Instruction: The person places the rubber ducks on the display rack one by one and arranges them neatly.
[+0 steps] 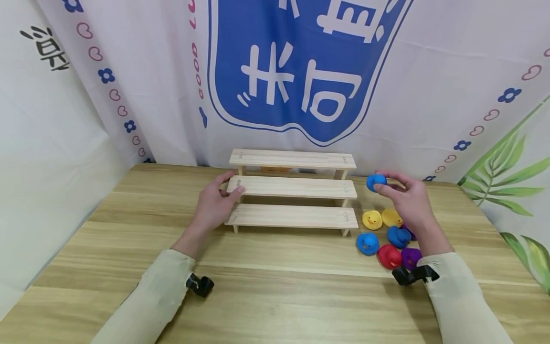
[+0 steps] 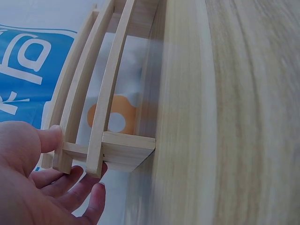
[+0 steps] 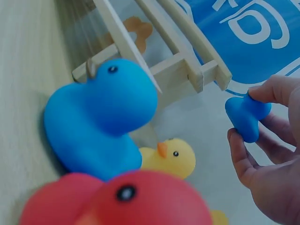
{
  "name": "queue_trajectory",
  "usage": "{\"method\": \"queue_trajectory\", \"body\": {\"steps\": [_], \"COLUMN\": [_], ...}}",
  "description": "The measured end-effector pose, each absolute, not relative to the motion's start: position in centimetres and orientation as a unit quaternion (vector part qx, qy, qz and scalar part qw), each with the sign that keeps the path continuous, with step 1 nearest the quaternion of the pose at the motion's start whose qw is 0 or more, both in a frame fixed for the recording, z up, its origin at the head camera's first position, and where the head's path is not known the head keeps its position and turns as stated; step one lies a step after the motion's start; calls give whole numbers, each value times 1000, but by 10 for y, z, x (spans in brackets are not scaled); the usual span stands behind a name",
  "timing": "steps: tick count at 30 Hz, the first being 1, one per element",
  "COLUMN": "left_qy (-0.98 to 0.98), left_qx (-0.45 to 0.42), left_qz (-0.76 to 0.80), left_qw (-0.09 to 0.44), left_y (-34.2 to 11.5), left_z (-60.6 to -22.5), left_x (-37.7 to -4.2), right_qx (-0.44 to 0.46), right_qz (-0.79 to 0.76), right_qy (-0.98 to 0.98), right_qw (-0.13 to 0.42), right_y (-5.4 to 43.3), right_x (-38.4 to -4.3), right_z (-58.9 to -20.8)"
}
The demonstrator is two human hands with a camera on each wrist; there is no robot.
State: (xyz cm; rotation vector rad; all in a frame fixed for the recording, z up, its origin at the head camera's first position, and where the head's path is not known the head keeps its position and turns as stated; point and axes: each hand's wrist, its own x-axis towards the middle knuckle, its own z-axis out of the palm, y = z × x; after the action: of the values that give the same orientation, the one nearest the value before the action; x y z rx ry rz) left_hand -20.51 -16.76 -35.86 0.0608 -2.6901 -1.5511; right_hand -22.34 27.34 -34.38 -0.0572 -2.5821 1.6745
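A three-tier wooden stand (image 1: 292,187) stands towards the back of the table. At its left end my left hand (image 1: 213,203) grips the middle board, the thumb on top and the fingers around the board's end and underside. My right hand (image 1: 411,200) pinches a small blue rubber duck (image 3: 245,117) between thumb and fingers, up in the air just right of the stand. Below that hand lies a group of rubber ducks: yellow ducks (image 1: 372,220), blue ducks (image 1: 367,243), a red duck (image 1: 390,257) and purple ducks (image 1: 411,258), one partly hidden by the wrist.
The wood-grain table (image 1: 275,291) reaches back to a white curtain (image 1: 172,95) with a blue printed panel, right behind the stand. Black wrist cameras (image 1: 200,285) sit on both sleeves. The loose ducks lie close to the stand's right end.
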Motion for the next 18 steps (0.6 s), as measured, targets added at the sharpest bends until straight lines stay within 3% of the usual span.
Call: {"method": "queue_trajectory", "body": {"steps": [9,18], "left_qy": [-867,-866], "left_qx": [19,22], "left_qz": [-496,-499], "left_qw": [24,22], "left_y": [-168,-168], "left_z": [-360,-360], "left_x": [-206,-206], "right_qx": [15,76], "right_qz": [582,619], "right_qy": [-812,-772], "right_qw": [47,121], "right_y": [267,255], "right_x": [-221,-217], "right_z": [-339,-338]}}
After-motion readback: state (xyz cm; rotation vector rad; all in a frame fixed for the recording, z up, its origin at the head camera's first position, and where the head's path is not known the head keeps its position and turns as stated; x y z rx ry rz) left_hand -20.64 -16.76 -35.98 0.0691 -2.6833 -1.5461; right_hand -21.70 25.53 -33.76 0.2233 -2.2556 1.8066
